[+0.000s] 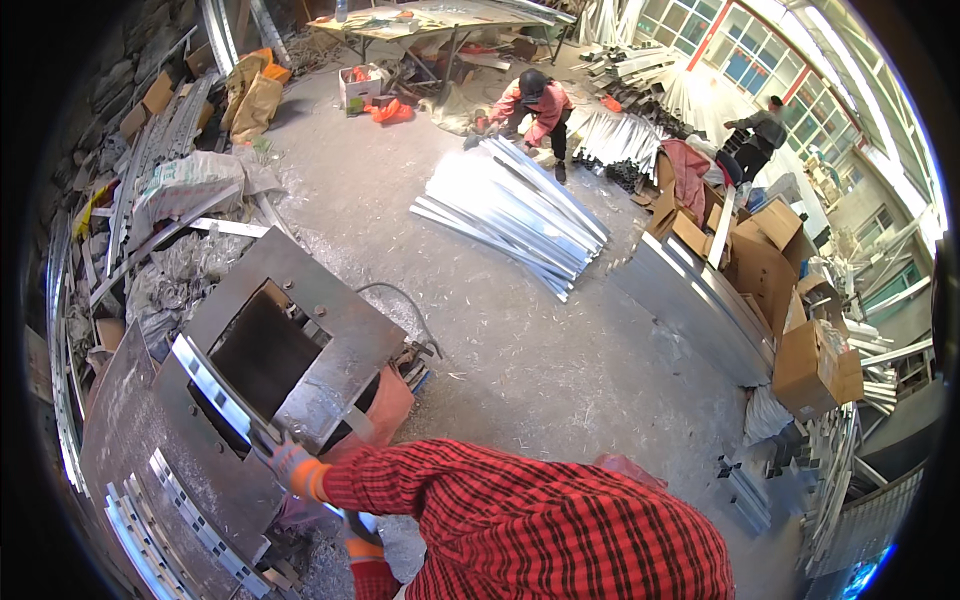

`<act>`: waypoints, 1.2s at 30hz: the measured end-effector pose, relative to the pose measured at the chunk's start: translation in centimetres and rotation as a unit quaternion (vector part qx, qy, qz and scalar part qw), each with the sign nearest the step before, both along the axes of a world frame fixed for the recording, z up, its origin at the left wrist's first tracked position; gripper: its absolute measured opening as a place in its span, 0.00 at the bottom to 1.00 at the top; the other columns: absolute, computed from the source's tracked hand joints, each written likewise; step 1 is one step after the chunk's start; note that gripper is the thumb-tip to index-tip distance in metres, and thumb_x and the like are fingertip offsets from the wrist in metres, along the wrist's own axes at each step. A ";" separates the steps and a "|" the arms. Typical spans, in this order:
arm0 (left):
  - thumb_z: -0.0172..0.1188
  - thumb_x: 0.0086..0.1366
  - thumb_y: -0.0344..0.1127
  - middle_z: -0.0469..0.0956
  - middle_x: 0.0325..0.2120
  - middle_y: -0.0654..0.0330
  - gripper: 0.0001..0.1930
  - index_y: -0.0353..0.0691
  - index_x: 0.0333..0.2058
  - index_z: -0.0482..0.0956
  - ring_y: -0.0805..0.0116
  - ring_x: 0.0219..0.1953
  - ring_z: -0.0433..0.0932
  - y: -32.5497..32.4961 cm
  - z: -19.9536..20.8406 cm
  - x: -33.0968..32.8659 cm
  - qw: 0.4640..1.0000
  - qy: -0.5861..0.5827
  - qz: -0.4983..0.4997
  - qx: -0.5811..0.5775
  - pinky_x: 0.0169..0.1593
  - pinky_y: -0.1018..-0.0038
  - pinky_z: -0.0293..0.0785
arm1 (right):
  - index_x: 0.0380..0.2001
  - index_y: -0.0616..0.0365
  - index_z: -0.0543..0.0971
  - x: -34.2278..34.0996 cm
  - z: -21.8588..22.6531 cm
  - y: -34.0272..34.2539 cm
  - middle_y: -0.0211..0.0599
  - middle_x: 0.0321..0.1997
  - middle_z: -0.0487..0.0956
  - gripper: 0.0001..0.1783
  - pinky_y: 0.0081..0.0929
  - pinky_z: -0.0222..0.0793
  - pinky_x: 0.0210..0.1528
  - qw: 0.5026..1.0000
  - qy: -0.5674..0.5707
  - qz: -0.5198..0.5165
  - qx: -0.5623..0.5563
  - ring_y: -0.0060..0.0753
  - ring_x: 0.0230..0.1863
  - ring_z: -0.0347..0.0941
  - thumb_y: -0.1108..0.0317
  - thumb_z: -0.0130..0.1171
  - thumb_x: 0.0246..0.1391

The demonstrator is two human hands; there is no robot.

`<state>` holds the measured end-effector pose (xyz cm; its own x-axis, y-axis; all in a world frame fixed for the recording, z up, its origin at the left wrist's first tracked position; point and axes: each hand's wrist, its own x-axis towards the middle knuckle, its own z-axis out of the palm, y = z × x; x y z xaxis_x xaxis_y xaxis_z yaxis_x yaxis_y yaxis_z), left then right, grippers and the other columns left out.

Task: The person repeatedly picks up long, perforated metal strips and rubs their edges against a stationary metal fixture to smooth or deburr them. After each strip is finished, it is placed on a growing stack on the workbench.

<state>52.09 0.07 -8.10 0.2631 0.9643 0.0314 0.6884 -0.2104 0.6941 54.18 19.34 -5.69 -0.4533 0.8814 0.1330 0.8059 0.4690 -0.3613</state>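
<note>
My right hand [300, 468], in a grey glove with an orange cuff, is closed round a long silvery metal profile [212, 388]. The profile lies slantwise across a steel machine table [375, 318], along the edge of a dark square opening. Closer to my body, my left hand [363, 538] is closed on the same profile's near end; my right sleeve partly hides it. Below the machine top, several notched metal strips [205, 520] lie side by side.
Bright metal profiles [520, 215] lie on the floor ahead, with a crouching person [540, 105] behind them. Cardboard boxes [808, 370] and a stack of profiles [700, 310] stand on the right. Another person [762, 138] is farther back. A black hose [410, 305] curves beside the machine.
</note>
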 end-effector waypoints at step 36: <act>0.55 0.64 0.22 0.75 0.57 0.48 0.29 0.50 0.64 0.71 0.55 0.55 0.77 12.7 0.8 -3.9 0.938 -0.233 0.206 -0.154 0.57 0.65 0.74 | 0.70 0.52 0.62 0.6 7.6 11.1 0.48 0.76 0.56 0.39 0.48 0.40 0.76 0.991 0.056 0.117 0.009 0.53 0.78 0.44 0.41 0.46 0.62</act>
